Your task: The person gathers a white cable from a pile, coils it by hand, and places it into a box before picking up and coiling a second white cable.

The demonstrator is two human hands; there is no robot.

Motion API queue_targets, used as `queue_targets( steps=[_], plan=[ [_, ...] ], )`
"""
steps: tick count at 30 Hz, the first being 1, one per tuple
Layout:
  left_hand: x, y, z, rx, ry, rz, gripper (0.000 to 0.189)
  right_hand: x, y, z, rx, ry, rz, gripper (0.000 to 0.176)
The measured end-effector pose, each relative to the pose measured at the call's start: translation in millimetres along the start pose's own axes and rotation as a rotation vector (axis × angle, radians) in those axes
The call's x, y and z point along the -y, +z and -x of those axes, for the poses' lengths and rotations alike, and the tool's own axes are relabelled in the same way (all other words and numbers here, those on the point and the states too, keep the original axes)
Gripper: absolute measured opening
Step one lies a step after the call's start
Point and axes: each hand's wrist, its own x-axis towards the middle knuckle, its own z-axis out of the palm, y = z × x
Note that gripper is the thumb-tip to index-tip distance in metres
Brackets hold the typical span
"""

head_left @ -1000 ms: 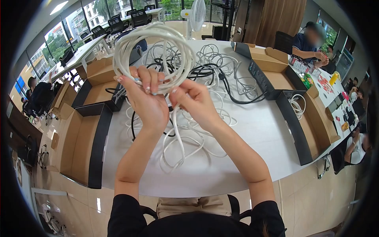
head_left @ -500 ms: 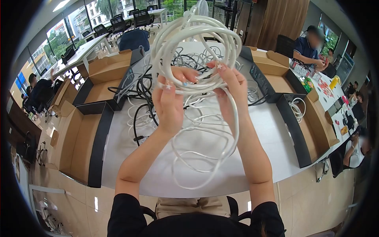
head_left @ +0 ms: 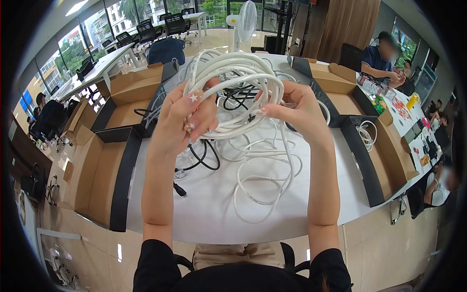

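A thick coil of white cable [head_left: 238,65] is held up over the table between my two hands. My left hand [head_left: 187,114] wraps its fingers round the coil's left side. On the right side, my right hand [head_left: 299,109] pinches the loops between thumb and fingers. Loose white cable [head_left: 258,197] hangs from the coil and lies in loops on the white table [head_left: 209,214]. Black cables [head_left: 206,163] lie beneath and behind the coil, and a black plug [head_left: 180,190] rests near my left forearm.
Open black cardboard boxes stand at left [head_left: 104,175], back left [head_left: 129,104], back right [head_left: 340,92] and right [head_left: 379,160]. The right one holds a small white cable coil [head_left: 367,135]. A white fan [head_left: 245,22] stands behind. People sit at a table on the right.
The coil has come down and the fan behind it now shows. My hands have moved apart to its two sides, and the loose loops on the table have shifted right.
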Motion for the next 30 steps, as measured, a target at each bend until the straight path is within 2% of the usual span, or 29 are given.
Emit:
queue_targets(
  steps=[2, 4, 8, 11, 14, 17, 20, 24, 27, 30],
  plan=[
    [-3, 3, -1, -0.028, -0.002, -0.007, 0.038, 1, -6, 1, 0.081, 0.016, -0.076, 0.03],
    [-4, 4, -1, -0.067, -0.005, -0.033, 0.035, -8, -15, 0, 0.13, 0.034, -0.209, 0.029],
    [0, -8, 3, 0.092, -0.049, 0.134, 0.027, -22, -34, -1, 0.084, 0.154, -0.503, 0.024],
    [-1, -7, 3, 0.15, -0.141, 0.104, 0.025, -24, -39, -5, 0.055, 0.045, -0.308, 0.021],
    [-2, -6, 3, 0.201, -0.23, 0.073, 0.026, -14, -33, -3, -0.249, -0.028, -0.067, 0.02],
    [-5, -3, 3, 0.169, -0.288, -0.033, 0.028, -14, -36, -4, -0.409, -0.171, -0.128, 0.02],
    [-3, -3, -1, 0.024, -0.255, -0.036, 0.026, -15, -39, -4, -0.511, -0.29, -0.113, 0.018],
    [7, -15, -5, -0.146, -0.083, 0.103, 0.026, -12, -30, -7, -0.574, -0.426, -0.065, 0.015],
    [6, -11, -8, -0.294, 0.065, 0.149, 0.029, -15, -24, -7, -0.52, -0.441, 0.089, 0.021],
    [9, -11, -9, -0.354, 0.132, 0.177, 0.031, -17, -16, -10, -0.494, -0.488, 0.173, 0.014]
  ],
)
